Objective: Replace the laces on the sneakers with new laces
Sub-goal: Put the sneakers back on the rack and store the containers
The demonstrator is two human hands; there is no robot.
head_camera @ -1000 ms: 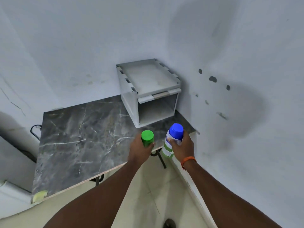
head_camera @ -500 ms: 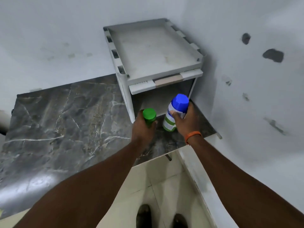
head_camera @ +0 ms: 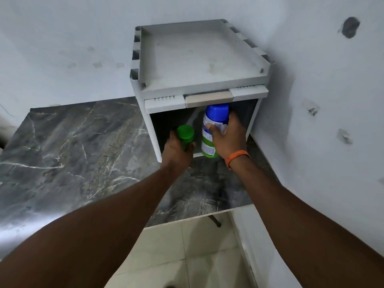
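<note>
Two cans held at once: left hand (head_camera: 176, 152) clenched round a green can (head_camera: 185, 133), right hand (head_camera: 228, 139) wrapped round a taller blue can (head_camera: 215, 119), both at the open mouth of a white box (head_camera: 199, 59) just ahead of the knuckles. No sneakers or laces anywhere in view. Likely soft, limp and light, those laces; best pinched near a tip. Cans probably light, stiff and smooth, so gripped round the middle. Dark marbled top (head_camera: 72, 146) below both wrists; white wall (head_camera: 324, 125) close on the right hand's outer side; pale tiles (head_camera: 187, 256) under the forearms.
</note>
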